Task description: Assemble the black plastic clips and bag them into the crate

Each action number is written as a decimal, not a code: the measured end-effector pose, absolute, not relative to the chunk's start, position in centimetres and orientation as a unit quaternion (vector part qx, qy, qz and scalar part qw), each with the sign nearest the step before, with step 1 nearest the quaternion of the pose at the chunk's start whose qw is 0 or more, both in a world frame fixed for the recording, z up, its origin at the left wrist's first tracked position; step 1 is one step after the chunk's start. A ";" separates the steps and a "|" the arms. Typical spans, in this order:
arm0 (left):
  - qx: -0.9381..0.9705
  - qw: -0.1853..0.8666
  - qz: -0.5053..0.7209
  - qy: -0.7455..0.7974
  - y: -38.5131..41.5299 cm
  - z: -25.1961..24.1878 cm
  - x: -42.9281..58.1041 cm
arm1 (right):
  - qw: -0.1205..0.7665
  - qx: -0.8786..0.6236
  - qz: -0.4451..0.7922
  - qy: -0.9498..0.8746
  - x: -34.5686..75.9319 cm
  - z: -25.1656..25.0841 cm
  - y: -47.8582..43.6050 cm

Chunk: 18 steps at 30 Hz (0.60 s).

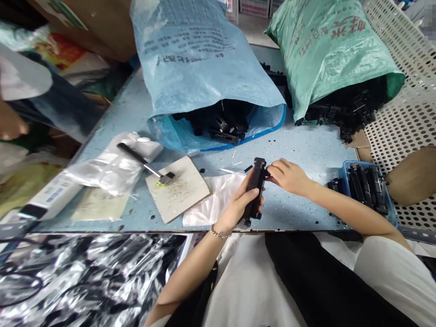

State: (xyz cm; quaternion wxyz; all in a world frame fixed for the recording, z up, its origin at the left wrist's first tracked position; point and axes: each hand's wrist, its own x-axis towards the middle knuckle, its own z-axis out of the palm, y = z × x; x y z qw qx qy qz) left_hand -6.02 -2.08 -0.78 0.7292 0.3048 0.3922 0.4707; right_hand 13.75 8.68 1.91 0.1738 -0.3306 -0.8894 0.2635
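My left hand (242, 200) is closed around a long black plastic part (256, 184), which it holds upright and slightly tilted over the table's front edge. At the upper right side of that part, my right hand (284, 175) has its fingers pinched together. Whatever small dark piece lies between those fingertips is too small to name. Beneath and left of my left hand spreads a clear plastic bag (218, 193). Beside it lies a square pale board (179, 200) with crumbs on it and a black-handled brush (143, 164) across its upper edge.
A blue sack (204, 59) and a green sack (327, 50) spill black parts at the back. On the right, a blue basket (391, 211) holds similar parts beside a perforated white crate (408, 109). Wrapped pieces (85, 281) fill the lower left. Another person's hand (13, 122) shows far left.
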 end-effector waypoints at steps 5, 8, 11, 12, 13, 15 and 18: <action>0.252 0.777 0.442 0.371 -2.0 0.1 -5.9 | 0.135 -0.215 0.221 -0.942 14.4 3.4 10.8; 0.277 0.755 0.451 0.388 -2.4 -0.1 -5.3 | 0.173 -0.273 0.336 -0.885 13.8 2.1 10.1; 0.328 0.688 0.482 0.432 -2.8 -0.7 -4.8 | 0.214 -0.368 0.450 -0.785 12.5 0.1 8.2; 0.338 0.675 0.486 0.441 -2.8 -0.9 -4.9 | 0.207 -0.386 0.482 -0.759 12.2 -0.4 7.6; 0.341 0.673 0.485 0.442 -2.8 -1.0 -5.0 | 0.190 -0.395 0.505 -0.743 12.0 -0.6 7.2; 0.324 0.693 0.479 0.430 -2.6 -1.3 -5.4 | 0.159 -0.395 0.503 -0.752 12.0 -0.5 7.1; 0.293 0.720 0.478 0.409 -2.4 -1.5 -6.0 | 0.165 -0.354 0.337 -0.857 12.9 1.0 8.2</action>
